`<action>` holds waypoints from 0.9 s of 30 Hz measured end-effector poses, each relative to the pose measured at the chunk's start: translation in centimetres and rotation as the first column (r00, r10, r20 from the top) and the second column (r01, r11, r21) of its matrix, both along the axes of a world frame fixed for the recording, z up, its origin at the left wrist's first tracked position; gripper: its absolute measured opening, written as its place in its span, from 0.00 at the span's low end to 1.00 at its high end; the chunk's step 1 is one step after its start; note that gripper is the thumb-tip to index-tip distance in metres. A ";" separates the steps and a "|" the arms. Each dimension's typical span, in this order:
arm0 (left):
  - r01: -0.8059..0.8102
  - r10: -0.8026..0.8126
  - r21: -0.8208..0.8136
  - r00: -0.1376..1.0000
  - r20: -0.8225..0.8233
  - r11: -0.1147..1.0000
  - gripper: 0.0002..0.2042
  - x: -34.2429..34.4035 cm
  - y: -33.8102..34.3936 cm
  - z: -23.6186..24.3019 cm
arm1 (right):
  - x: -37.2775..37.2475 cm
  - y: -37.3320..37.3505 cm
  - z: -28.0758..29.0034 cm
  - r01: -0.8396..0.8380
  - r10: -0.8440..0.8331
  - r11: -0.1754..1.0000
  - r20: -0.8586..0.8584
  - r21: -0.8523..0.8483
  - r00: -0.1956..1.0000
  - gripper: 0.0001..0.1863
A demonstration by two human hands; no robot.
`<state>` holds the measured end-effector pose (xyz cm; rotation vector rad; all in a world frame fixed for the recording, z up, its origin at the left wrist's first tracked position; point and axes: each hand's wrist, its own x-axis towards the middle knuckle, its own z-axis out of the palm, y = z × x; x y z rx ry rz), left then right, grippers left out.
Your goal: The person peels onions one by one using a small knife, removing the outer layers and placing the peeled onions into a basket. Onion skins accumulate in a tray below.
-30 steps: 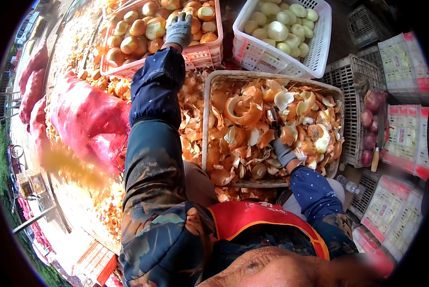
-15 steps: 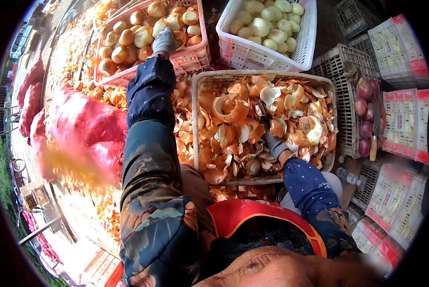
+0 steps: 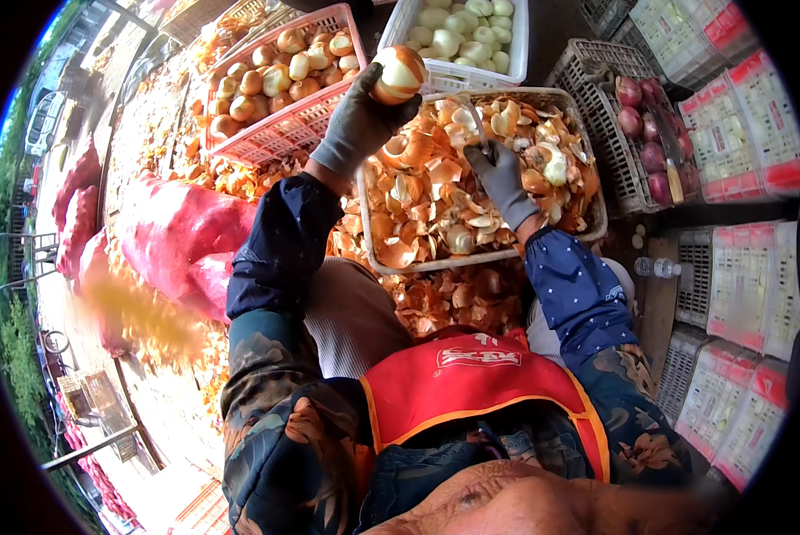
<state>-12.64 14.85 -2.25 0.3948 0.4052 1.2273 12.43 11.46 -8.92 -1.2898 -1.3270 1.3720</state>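
A brown-skinned onion (image 3: 402, 75), with pale bared stripes, sits in my gloved left hand (image 3: 357, 127), fingers wrapped round its lower side. That hand is raised over the far left corner of a white tub (image 3: 370, 234) heaped with onion skins (image 3: 435, 183). My gloved right hand (image 3: 504, 185) is over the skins, closed round a knife whose narrow blade (image 3: 476, 123) points away from me. The knife's handle is mostly hidden in my fingers. Onion and blade are apart. Unpeeled onions (image 3: 277, 80) fill a pink crate (image 3: 284, 123) at the far left.
Peeled white onions (image 3: 458, 31) fill a white crate (image 3: 517, 62) beyond the tub. Red onions (image 3: 652, 159) and a wooden-handled knife (image 3: 674, 181) lie on a dark crate (image 3: 587, 134) at right. A plastic bottle (image 3: 658, 267) lies nearby; red mesh sacks (image 3: 181, 236) are on the left.
My left hand has come out of the pink crate with an onion and moved right, toward the tub. My right hand has risen from among the skins with the knife. The view has shifted.
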 end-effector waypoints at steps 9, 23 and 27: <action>-0.110 0.213 0.248 0.872 -0.441 0.962 0.27 11.7 -10.0 5.0 | 5.1 -5.4 12.2 -0.171 -0.112 0.648 0.315 0.742 0.942 0.26; -0.098 0.183 0.169 0.763 -0.620 0.981 0.21 14.6 -10.2 2.4 | 7.0 -4.4 9.9 -0.350 -0.172 0.596 0.540 0.723 0.824 0.20; -0.131 0.199 0.155 0.767 -0.610 0.979 0.19 15.0 -9.8 2.2 | 6.9 -4.1 9.5 -0.361 -0.229 0.584 0.574 0.727 0.786 0.19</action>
